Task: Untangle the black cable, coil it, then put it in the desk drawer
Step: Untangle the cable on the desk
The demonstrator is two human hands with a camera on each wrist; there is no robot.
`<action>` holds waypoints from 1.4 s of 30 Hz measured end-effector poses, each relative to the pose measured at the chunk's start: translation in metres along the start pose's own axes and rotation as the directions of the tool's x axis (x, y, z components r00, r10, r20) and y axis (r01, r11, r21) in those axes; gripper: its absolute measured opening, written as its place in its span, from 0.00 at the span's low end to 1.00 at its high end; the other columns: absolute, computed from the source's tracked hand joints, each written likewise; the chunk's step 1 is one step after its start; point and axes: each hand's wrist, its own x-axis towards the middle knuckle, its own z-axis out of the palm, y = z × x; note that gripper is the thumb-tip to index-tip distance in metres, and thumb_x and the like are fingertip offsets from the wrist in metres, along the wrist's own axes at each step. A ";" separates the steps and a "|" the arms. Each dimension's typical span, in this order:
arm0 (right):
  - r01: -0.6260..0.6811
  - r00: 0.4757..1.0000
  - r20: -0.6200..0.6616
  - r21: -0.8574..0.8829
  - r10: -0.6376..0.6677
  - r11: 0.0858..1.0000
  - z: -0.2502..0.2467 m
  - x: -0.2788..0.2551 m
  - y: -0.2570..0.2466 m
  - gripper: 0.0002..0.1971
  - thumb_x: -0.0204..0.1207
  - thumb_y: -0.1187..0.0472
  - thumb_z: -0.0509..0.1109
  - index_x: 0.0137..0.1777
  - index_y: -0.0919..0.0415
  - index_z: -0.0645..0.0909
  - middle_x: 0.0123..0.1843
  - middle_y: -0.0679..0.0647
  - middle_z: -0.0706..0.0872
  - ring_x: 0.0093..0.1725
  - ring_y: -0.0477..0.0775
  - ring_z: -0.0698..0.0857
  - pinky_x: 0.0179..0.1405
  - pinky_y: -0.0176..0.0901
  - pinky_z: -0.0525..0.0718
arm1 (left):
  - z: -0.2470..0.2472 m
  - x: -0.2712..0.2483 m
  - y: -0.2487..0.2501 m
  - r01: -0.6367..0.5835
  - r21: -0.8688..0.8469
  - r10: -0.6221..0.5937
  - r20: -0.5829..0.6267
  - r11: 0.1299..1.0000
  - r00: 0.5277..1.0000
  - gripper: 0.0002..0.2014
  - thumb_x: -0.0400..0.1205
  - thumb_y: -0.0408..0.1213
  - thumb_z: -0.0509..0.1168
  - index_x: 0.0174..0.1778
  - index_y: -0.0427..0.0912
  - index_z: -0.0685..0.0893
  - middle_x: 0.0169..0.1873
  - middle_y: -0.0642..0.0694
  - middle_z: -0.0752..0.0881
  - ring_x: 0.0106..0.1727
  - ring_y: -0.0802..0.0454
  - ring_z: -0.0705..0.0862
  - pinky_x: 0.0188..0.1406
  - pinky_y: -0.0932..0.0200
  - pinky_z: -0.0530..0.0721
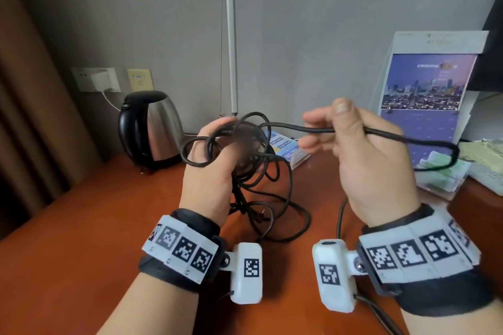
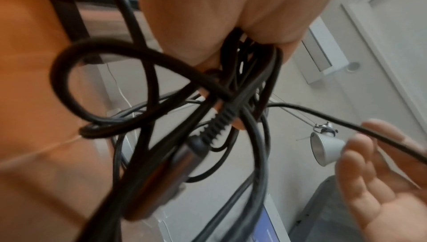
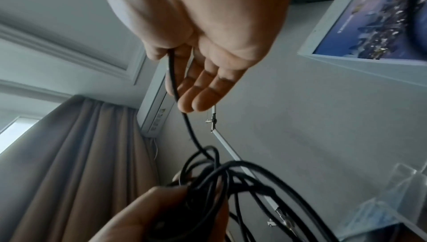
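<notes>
Cable (image 1: pixel 246 160) bundle is clenched in left hand (image 1: pixel 211 168) above desk (image 1: pixel 81 226); loops hide its fingers. Right hand (image 1: pixel 364 160) pinches 1 strand under thumb, other fingers extended. Drawer out of frame.

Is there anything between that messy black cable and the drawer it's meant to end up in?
No drawer shows in any view, so that path cannot be judged. The tangled black cable is already held: the left hand grips the bundle and the right hand holds one strand pulled out sideways. Its lower loops lie on the reddish-brown wooden desk.
</notes>
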 end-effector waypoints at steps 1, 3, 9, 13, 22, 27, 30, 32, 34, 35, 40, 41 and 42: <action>0.017 1.000 0.009 -0.040 -0.017 0.999 0.001 -0.001 0.001 0.17 0.86 0.46 0.64 0.47 0.55 0.89 0.44 0.54 0.93 0.40 0.57 0.94 0.43 0.55 0.92 | 0.000 -0.001 0.000 -0.027 0.049 0.026 0.030 0.998 0.999 0.20 0.84 0.24 0.65 0.69 0.46 0.84 0.59 0.35 0.90 0.60 0.33 0.91 0.56 0.30 0.90; 0.038 0.999 0.044 -0.126 -0.032 0.991 0.002 -0.002 0.009 0.15 0.85 0.47 0.66 0.49 0.55 0.89 0.44 0.53 0.93 0.44 0.55 0.95 0.49 0.60 0.92 | 0.001 -0.003 0.002 -0.058 0.100 0.049 0.095 0.993 0.994 0.21 0.83 0.24 0.65 0.70 0.46 0.84 0.59 0.37 0.91 0.61 0.34 0.90 0.61 0.28 0.88; 0.229 0.972 0.154 -0.493 -0.175 0.839 0.000 -0.001 0.027 0.11 0.88 0.52 0.66 0.62 0.49 0.88 0.55 0.45 0.84 0.59 0.42 0.85 0.62 0.36 0.80 | 0.002 -0.008 0.004 -0.076 0.077 0.054 0.253 0.994 0.966 0.21 0.82 0.24 0.67 0.69 0.44 0.84 0.60 0.33 0.90 0.64 0.29 0.88 0.66 0.22 0.83; 0.185 0.965 0.256 -0.542 -0.048 0.820 -0.002 -0.002 0.028 0.22 0.89 0.44 0.58 0.82 0.40 0.72 0.70 0.40 0.77 0.75 0.41 0.75 0.71 0.24 0.67 | 0.001 -0.011 0.006 -0.028 0.019 0.020 0.347 0.999 0.938 0.20 0.80 0.20 0.66 0.65 0.42 0.86 0.57 0.33 0.91 0.60 0.29 0.90 0.59 0.31 0.88; 0.105 0.865 0.491 -0.375 0.101 0.921 -0.009 0.003 0.033 0.19 0.83 0.34 0.63 0.65 0.41 0.85 0.79 0.32 0.75 0.78 0.35 0.75 0.76 0.51 0.77 | -0.005 -0.011 0.010 0.003 0.002 -0.004 0.413 1.000 0.911 0.18 0.72 0.25 0.71 0.57 0.44 0.91 0.50 0.38 0.91 0.51 0.38 0.89 0.51 0.42 0.88; 0.033 0.897 0.434 -0.265 0.089 0.964 -0.014 0.007 0.039 0.24 0.64 0.31 0.81 0.50 0.47 0.85 0.62 0.47 0.88 0.65 0.56 0.87 0.69 0.69 0.81 | -0.005 -0.009 0.010 0.141 -0.117 -0.092 0.354 0.983 0.931 0.19 0.71 0.22 0.68 0.54 0.42 0.90 0.45 0.34 0.90 0.43 0.40 0.89 0.40 0.49 0.89; 0.001 0.911 0.392 -0.314 0.128 0.949 -0.019 0.010 0.042 0.21 0.64 0.42 0.84 0.55 0.46 0.85 0.60 0.51 0.90 0.64 0.55 0.88 0.67 0.66 0.83 | -0.005 -0.007 0.009 0.211 -0.200 -0.146 0.297 0.957 0.944 0.21 0.71 0.23 0.67 0.58 0.41 0.89 0.54 0.25 0.88 0.50 0.32 0.89 0.54 0.35 0.87; -0.068 0.925 0.338 -0.306 0.175 0.950 -0.024 0.014 0.042 0.16 0.68 0.52 0.77 0.57 0.47 0.86 0.61 0.51 0.89 0.63 0.46 0.89 0.69 0.52 0.84 | -0.004 -0.006 0.012 0.237 -0.287 -0.163 0.259 0.928 0.952 0.20 0.73 0.23 0.64 0.57 0.44 0.89 0.57 0.29 0.90 0.50 0.34 0.91 0.54 0.38 0.89; -0.094 0.938 0.279 -0.363 0.204 0.927 -0.027 0.016 0.040 0.11 0.71 0.53 0.72 0.54 0.48 0.85 0.58 0.51 0.89 0.55 0.43 0.90 0.58 0.39 0.83 | -0.005 -0.004 0.015 0.228 -0.382 -0.157 0.210 0.895 0.965 0.19 0.74 0.24 0.63 0.56 0.46 0.88 0.56 0.34 0.91 0.48 0.40 0.93 0.49 0.44 0.92; -0.077 0.950 0.232 -0.473 0.209 0.877 -0.028 0.018 0.041 0.06 0.75 0.49 0.72 0.50 0.47 0.84 0.53 0.49 0.89 0.50 0.45 0.89 0.50 0.40 0.82 | -0.006 -0.002 0.017 0.220 -0.415 -0.157 0.179 0.883 0.971 0.18 0.76 0.25 0.62 0.57 0.46 0.87 0.56 0.36 0.91 0.48 0.41 0.92 0.46 0.48 0.93; -0.131 0.894 0.163 -0.797 0.418 0.590 -0.041 0.018 0.042 0.16 0.85 0.43 0.64 0.39 0.48 0.80 0.37 0.50 0.89 0.38 0.51 0.87 0.36 0.41 0.80 | -0.017 0.014 0.011 0.227 -0.552 -0.288 -0.024 0.802 0.957 0.21 0.86 0.24 0.54 0.69 0.47 0.80 0.55 0.33 0.88 0.50 0.41 0.90 0.38 0.56 0.89; -0.152 0.878 0.146 -0.817 0.455 0.557 -0.045 0.019 0.042 0.17 0.86 0.43 0.63 0.40 0.51 0.80 0.36 0.50 0.88 0.38 0.52 0.87 0.34 0.41 0.78 | -0.021 0.017 0.011 0.223 -0.578 -0.313 -0.060 0.785 0.948 0.19 0.86 0.24 0.54 0.66 0.47 0.81 0.54 0.33 0.89 0.50 0.41 0.90 0.38 0.56 0.89; -0.169 0.874 0.116 -0.838 0.472 0.519 -0.049 0.021 0.041 0.18 0.86 0.43 0.62 0.40 0.53 0.80 0.36 0.51 0.86 0.39 0.54 0.86 0.34 0.42 0.76 | -0.024 0.020 0.009 0.226 -0.584 -0.339 -0.091 0.779 0.936 0.18 0.86 0.24 0.54 0.62 0.48 0.82 0.53 0.33 0.88 0.51 0.40 0.90 0.39 0.55 0.89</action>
